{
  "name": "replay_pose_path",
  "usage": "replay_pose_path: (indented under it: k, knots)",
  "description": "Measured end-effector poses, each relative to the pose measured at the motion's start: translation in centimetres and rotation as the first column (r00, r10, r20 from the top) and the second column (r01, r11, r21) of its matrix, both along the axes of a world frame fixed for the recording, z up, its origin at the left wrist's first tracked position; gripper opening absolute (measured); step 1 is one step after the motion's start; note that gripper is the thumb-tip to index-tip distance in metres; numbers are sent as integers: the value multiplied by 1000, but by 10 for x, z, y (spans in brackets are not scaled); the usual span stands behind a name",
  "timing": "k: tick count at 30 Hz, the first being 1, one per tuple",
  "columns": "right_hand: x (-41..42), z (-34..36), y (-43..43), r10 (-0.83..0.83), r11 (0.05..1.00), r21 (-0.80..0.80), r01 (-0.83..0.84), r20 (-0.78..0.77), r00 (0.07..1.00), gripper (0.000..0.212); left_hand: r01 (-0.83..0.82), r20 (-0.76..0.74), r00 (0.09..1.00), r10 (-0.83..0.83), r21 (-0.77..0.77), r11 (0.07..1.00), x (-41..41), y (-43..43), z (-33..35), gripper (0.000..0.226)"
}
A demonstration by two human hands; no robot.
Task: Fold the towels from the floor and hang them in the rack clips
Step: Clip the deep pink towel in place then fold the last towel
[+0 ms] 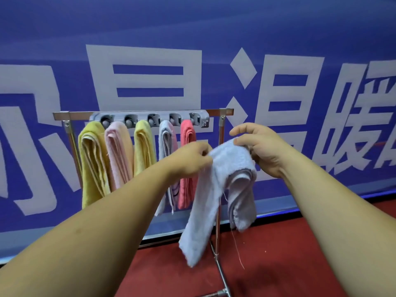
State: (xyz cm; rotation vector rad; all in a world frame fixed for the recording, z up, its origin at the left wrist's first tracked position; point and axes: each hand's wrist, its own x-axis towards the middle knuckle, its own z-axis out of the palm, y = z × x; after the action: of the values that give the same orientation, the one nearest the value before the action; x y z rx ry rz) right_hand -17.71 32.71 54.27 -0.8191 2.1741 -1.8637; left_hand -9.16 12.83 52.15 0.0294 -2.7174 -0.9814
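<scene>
1. The red floor [278, 264] carries a metal rack [221, 125].
2. Under the rack's grey clip bar [139, 117] hang, from its left end to its right end: yellow towel [92, 159], pink towel [119, 155], second yellow towel [143, 146], lilac towel [167, 140], coral towel [187, 133].

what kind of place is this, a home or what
Likely a hall or staged demo space, not a home: huge blue banner as the wall, red floor, a freestanding rack of clipped towels.

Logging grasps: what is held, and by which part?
A lavender towel, at its folded top: the left hand pinches one end of the fold, the right hand grips the other.
</scene>
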Motion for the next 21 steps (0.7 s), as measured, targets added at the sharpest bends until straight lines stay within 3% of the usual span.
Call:
replay_pose_path:
  k: [2,9,13,15,21]
  knots:
    - [-24,2,-6,-27,998,-53,25,-34,999,16,-87,-86,993,81,-71,994,-22,-6,14,13]
    - [-106,8,-38,-32,998,-53,25,-136,990,18,-142,-11,988,153,-430,891,-103,-30,46,16]
    - [-151,17,-59,-32,998,-63,20,-183,983,21,-241,-62,970,237,-409,880,-139,-47,81,27]
    - [-170,22,-71,-33,996,-85,18,-169,985,21,-250,-43,967,252,-352,902,-150,-54,97,31]
    - [-210,12,-110,-85,992,-102,79,-62,994,22,-294,-15,950,311,-374,879,-185,-73,92,25]
